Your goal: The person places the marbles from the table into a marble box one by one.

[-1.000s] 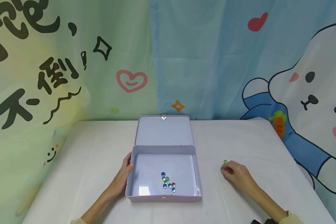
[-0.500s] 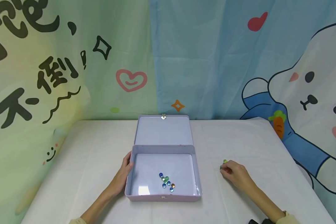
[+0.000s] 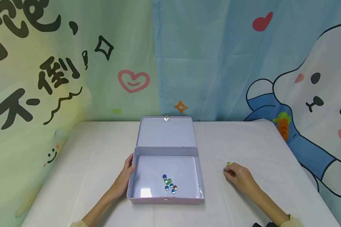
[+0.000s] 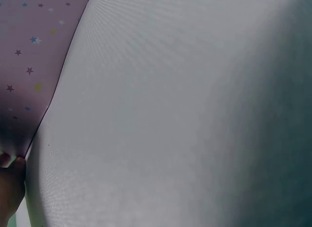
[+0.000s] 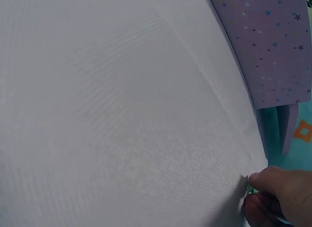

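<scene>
A lilac metal box (image 3: 166, 201) stands on the white table with its lid (image 3: 166, 131) raised at the back. Inside, several glass marbles (image 3: 168, 183) in blue, green and amber lie loosely clustered on the floor of the box. My left hand (image 3: 124, 180) holds the box's left side, thumb at the rim; in the left wrist view its fingertips are at the star-printed wall. To the right of the box, my right hand (image 3: 240, 178) pinches a small green marble (image 5: 252, 189) between thumb and fingers, mostly covered by them. Just behind these fingers sits a yellow-green marble (image 3: 228, 163).
A white cloth covers the table (image 3: 216, 142). At the front edge, by the right sleeve, a black object (image 3: 256, 224) is partly in view. Behind the table hangs a printed curtain (image 3: 204, 63) with a cartoon rabbit.
The marbles in the box have rolled slightly, shifting a little leftward with changed spacing. Both hands stay almost where they were.
</scene>
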The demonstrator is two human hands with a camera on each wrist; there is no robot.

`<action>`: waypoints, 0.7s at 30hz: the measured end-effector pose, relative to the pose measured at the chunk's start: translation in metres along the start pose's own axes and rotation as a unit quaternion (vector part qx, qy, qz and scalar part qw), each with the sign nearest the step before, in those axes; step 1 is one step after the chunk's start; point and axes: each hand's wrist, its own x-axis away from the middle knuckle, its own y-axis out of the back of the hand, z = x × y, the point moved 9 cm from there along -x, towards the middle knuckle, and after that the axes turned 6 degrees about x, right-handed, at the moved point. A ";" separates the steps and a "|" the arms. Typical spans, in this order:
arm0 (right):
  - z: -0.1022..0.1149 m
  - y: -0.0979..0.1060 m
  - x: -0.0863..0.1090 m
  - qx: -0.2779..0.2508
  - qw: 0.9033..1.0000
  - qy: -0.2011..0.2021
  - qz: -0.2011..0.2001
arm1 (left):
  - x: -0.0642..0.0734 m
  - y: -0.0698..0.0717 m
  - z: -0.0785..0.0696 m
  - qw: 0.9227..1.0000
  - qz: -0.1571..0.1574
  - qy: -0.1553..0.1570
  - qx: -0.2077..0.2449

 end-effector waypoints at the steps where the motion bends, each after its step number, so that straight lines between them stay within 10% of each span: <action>1: 0.001 0.000 0.000 0.002 1.000 0.003 -0.003 | 0.000 0.000 0.000 1.000 0.000 0.000 0.001; 21: 0.006 -0.001 0.001 0.001 1.000 0.016 0.017 | -0.001 0.001 0.003 1.000 -0.004 0.003 0.003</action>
